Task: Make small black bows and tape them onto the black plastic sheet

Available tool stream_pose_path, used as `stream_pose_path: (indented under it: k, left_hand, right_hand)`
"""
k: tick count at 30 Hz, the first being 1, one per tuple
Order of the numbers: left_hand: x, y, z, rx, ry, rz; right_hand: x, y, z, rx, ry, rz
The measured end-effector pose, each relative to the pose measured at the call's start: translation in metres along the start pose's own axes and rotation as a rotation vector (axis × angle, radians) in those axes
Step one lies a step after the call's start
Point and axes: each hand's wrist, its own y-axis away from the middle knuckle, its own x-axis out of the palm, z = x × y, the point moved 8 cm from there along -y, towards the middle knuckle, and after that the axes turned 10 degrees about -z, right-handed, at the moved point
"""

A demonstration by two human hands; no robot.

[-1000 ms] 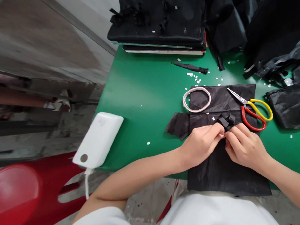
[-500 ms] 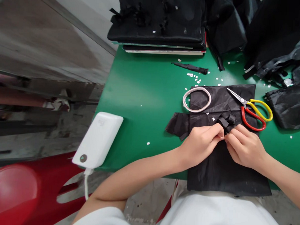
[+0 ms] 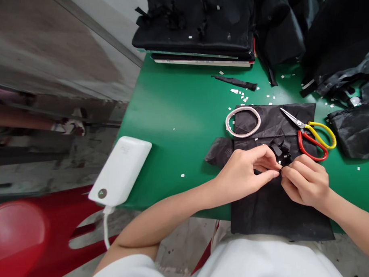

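Observation:
A flat black cloth piece [image 3: 269, 214] lies over the table edge below both hands. My left hand [image 3: 246, 173] curves in from the left, thumb and fingertips nearly meeting around something too small to make out. Against those fingertips, my right hand [image 3: 307, 179] is closed in a pinch, its contents hidden. Just beyond the fingers sits a small cluster of folded black strips [image 3: 281, 146], with tiny white bits nearby. Scissors [image 3: 301, 125] with one yellow and one red handle rest on the cloth's right side. A thin whitish ring [image 3: 259, 124], like a narrow tape roll, overlaps its left corner.
The green table [image 3: 161, 113] carries scattered white scraps and a black strip [image 3: 235, 82]. At the back stand stacked black pieces [image 3: 194, 38] and a black fabric heap [image 3: 336, 42]. A white power bank [image 3: 121, 172] with a cable sits at the left edge, near a red chair [image 3: 17, 237].
My left hand has loosened, its thumb and fingers spreading into a wider arch. My right hand has shifted slightly right. The scissors and ring stay in place on the cloth.

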Motion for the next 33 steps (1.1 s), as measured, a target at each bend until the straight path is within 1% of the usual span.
stream_pose_path:
  k: [3, 6, 7, 9, 12, 14, 16, 18, 21, 29, 33]
  left_hand:
    - [0.000, 0.000, 0.003, -0.041, 0.060, 0.017]
    - [-0.005, -0.003, -0.001, -0.003, 0.046, 0.007]
    - [-0.006, -0.005, -0.004, 0.017, 0.050, 0.020]
    - [-0.007, -0.006, -0.013, 0.116, 0.004, 0.043]
    - [-0.004, -0.003, -0.028, 0.330, -0.182, 0.083]
    - [0.000, -0.001, -0.031, 0.399, -0.277, 0.102]
    - [0.002, 0.000, -0.028, 0.389, -0.307, 0.104]
    - [0.003, -0.001, -0.024, 0.346, -0.310, 0.091]
    - [0.003, -0.002, -0.019, 0.302, -0.314, 0.073]
    - [0.007, -0.001, -0.013, 0.309, -0.330, 0.054]
    - [0.008, 0.001, -0.011, 0.304, -0.323, 0.048]
  right_hand:
    - [-0.003, 0.001, 0.005, -0.092, 0.049, -0.034]
    - [-0.005, 0.002, 0.008, -0.133, 0.066, -0.049]
    - [-0.005, 0.002, 0.008, -0.133, 0.057, -0.051]
    - [-0.006, 0.002, 0.006, -0.102, 0.000, -0.049]
    - [-0.005, 0.000, -0.002, 0.006, -0.130, -0.031]
    - [-0.004, -0.002, -0.007, 0.078, -0.195, -0.024]
    - [-0.004, -0.004, -0.010, 0.135, -0.229, -0.021]
    - [-0.003, -0.005, -0.013, 0.179, -0.247, -0.017]
    - [-0.001, -0.005, -0.014, 0.217, -0.254, -0.005]
    - [0.001, -0.004, -0.012, 0.173, -0.199, 0.023]
    - [0.000, -0.005, -0.013, 0.191, -0.201, 0.025]
